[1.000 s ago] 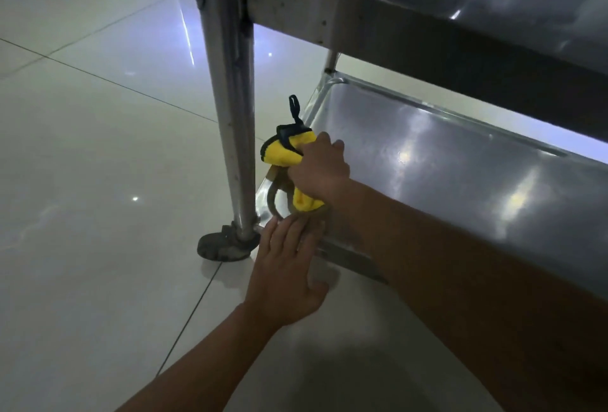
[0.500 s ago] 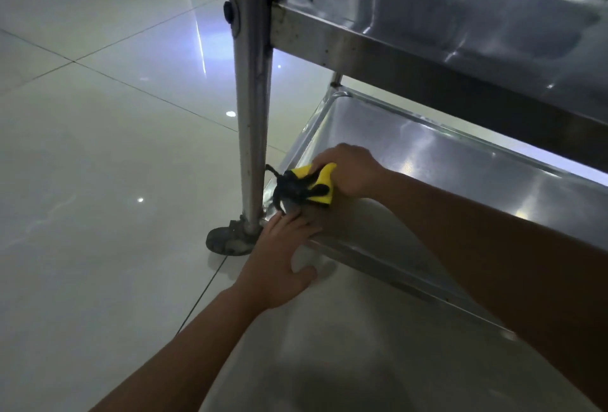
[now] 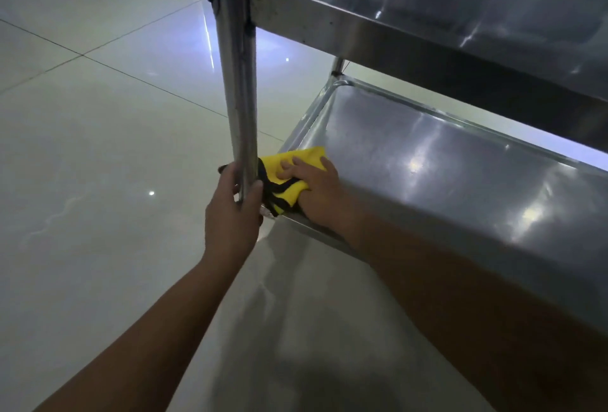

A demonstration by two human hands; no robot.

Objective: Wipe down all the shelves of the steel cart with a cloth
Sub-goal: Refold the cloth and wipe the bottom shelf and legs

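My left hand (image 3: 232, 214) has moved up from the floor and now grips the cart leg (image 3: 241, 82). My right hand (image 3: 314, 192) presses the yellow cloth (image 3: 286, 169), fingers spread, into the near left corner of the bottom shelf (image 3: 444, 188). I think this steadies the cart for wiping.

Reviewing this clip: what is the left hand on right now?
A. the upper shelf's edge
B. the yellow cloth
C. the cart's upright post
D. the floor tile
C. The left hand has its thumb and fingers curled round the post just above the bottom shelf, while the right hand presses the cloth into that shelf's near corner.
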